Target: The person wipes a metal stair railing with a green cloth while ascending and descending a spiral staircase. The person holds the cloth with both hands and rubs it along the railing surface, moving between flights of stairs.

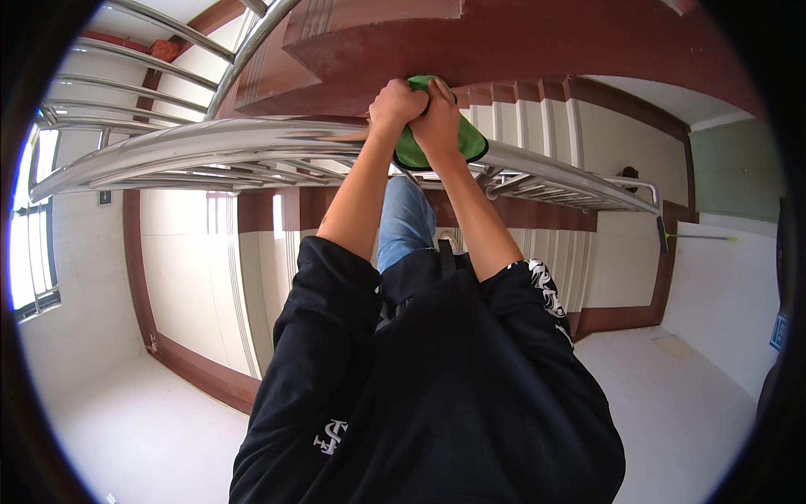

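Observation:
A green cloth (pixel 413 153) with a dark edge is draped over the polished metal handrail (pixel 227 143) of a stair railing. My left hand (pixel 396 102) is closed with its fingers curled at the upper part of the cloth. Right beside it, my right hand (pixel 437 120) wraps the cloth around the rail. The two hands touch or nearly touch, and their fingertips on the far side are partly hidden. Both arms reach straight out in front of me, with black sleeves pushed up to the elbows.
Pale steps with brown trim (pixel 554 126) run below and beyond the rail. More metal bars (pixel 159 63) rise at the upper left. A window (pixel 34 235) is at the left. A long-handled tool with a black head (pixel 663 234) stands by the right wall.

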The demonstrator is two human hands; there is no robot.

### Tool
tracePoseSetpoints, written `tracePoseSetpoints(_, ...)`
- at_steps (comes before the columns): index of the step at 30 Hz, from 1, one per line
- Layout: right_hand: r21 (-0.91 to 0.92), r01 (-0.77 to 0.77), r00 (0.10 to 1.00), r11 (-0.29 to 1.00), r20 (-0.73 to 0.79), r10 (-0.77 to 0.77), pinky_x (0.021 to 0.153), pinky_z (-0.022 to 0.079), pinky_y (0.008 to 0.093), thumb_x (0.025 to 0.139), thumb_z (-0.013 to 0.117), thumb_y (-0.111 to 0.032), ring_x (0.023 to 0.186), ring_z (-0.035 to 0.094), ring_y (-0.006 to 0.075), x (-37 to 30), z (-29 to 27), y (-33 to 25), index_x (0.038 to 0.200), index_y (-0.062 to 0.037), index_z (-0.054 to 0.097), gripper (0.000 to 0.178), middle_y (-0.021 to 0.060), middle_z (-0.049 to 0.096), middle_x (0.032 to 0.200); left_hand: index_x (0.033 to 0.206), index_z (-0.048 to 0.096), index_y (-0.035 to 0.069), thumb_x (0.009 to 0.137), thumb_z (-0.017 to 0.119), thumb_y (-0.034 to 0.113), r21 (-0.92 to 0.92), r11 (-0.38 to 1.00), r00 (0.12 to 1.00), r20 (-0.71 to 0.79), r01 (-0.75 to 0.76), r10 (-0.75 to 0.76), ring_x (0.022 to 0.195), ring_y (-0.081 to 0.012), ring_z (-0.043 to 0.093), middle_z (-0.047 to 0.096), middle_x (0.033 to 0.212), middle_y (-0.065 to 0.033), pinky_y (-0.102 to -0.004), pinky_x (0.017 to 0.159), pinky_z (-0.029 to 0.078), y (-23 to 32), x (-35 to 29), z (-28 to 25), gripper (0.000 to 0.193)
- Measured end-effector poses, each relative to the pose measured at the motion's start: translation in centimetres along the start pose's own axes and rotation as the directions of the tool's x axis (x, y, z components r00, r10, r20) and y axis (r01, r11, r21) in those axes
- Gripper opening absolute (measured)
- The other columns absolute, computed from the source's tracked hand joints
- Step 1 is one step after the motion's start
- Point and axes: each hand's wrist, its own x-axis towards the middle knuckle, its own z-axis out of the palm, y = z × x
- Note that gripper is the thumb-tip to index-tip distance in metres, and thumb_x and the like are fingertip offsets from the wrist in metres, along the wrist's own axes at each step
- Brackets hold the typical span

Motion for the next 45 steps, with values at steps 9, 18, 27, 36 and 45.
tracePoseSetpoints(9,-0.05,0.074,0.997,0.996,0.006,-0.074,0.108,0.047,0.0472,0.08,0.065,0.005,0.126,0.057,0.0432,-0.2,0.1,0.1,0.111,0.007,0.068,0.031,0.0276,0.065,0.126,0.108,0.069,-0.008,0.091,0.052,0.017,-0.42,0.905,0.986,0.117,-0.062,0.122,0.081,-0.0218,0.067,0.072,0.097,-0.0182,-0.0359,0.065,0.049,-1.9,3.6,1.9,0.035)
tracePoseSetpoints(18,0.056,0.152,0.984,0.987,0.089,-0.156,0.108,0.047,0.0456,0.079,0.062,0.006,0.127,0.057,0.0404,0.3,-0.1,-0.5,0.112,0.0065,0.069,0.033,0.0209,0.067,0.125,0.094,0.069,-0.003,0.094,0.052,0.018,-0.474,0.877,0.948,0.308,0.078,0.082,0.065,-0.0196,0.062,0.069,0.084,-0.0138,-0.0363,0.053,0.041,-3.7,5.4,1.1,0.027)
tracePoseSetpoints(27,0.099,0.043,0.999,0.994,0.011,-0.044,0.106,0.048,0.0431,0.074,0.071,-0.001,0.124,0.059,0.0399,-0.5,-0.2,0.5,0.117,0.0128,0.065,0.046,0.0264,0.064,0.127,0.115,0.073,0.0,0.089,0.051,0.045,0.065,0.995,0.996,-0.056,-0.071,0.074,0.11,-0.0422,0.067,0.071,0.114,-0.027,-0.0483,0.094,0.054,-0.8,-0.1,1.3,0.056)
tracePoseSetpoints(36,-0.233,-0.199,0.957,0.952,0.164,0.24,0.073,0.055,0.0508,0.086,0.064,-0.028,0.084,0.069,0.0413,-2.0,-2.4,0.9,0.087,0.0007,0.066,0.029,0.0198,0.07,0.09,0.119,0.07,0.004,0.088,0.057,0.035,0.199,0.879,0.87,-0.163,-0.433,0.465,0.103,-0.0381,0.069,0.072,0.116,-0.0195,-0.0499,0.089,0.054,-2.4,-3.3,0.8,0.045)
tracePoseSetpoints(45,-0.122,0.325,0.941,0.938,0.145,-0.307,0.077,0.046,0.0482,0.087,0.063,-0.035,0.085,0.059,0.0395,-5.6,-6.6,5.7,0.095,0.0005,0.06,0.037,0.0185,0.061,0.091,0.119,0.068,0.007,0.078,0.072,0.061,0.561,0.552,0.622,-0.082,-0.617,0.779,0.098,-0.0287,0.07,0.074,0.105,-0.0106,-0.0444,0.085,0.048,-7.5,-6.1,-1.9,0.067)
